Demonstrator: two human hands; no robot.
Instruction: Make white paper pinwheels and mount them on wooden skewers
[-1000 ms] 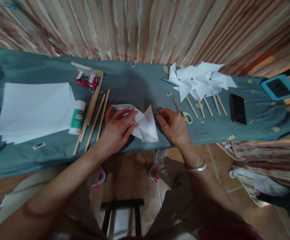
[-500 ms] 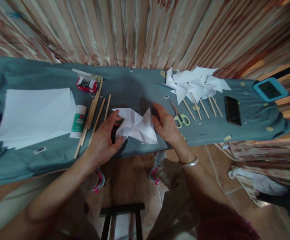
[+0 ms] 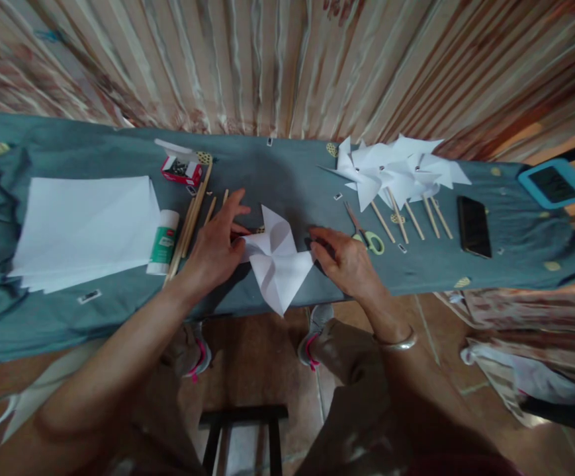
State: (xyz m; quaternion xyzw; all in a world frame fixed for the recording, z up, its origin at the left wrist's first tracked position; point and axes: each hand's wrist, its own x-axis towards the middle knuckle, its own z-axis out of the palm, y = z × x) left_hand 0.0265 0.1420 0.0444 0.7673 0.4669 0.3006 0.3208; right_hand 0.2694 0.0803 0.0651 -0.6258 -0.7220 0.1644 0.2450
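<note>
A folded white paper pinwheel lies near the table's front edge, its blades curled toward the middle and one point reaching over the edge. My left hand grips its left tip by the thumb, with the upper fingers stretched away. At the opposite tip my right hand pinches the paper between thumb and curled fingers. Green-handled scissors lie just beyond my right hand. Several wooden sticks rest beside my left hand, partly hidden by it.
On the left are a stack of white paper, a glue stick and an open red box of small dark pieces. Finished pinwheels on sticks lie at right, near a phone and a blue-framed device. A dark stool stands below.
The pinwheel has turned between my hands, so its points now face left, right, up and toward me. Both hands have shifted their hold to its side tips. The view has moved slightly.
</note>
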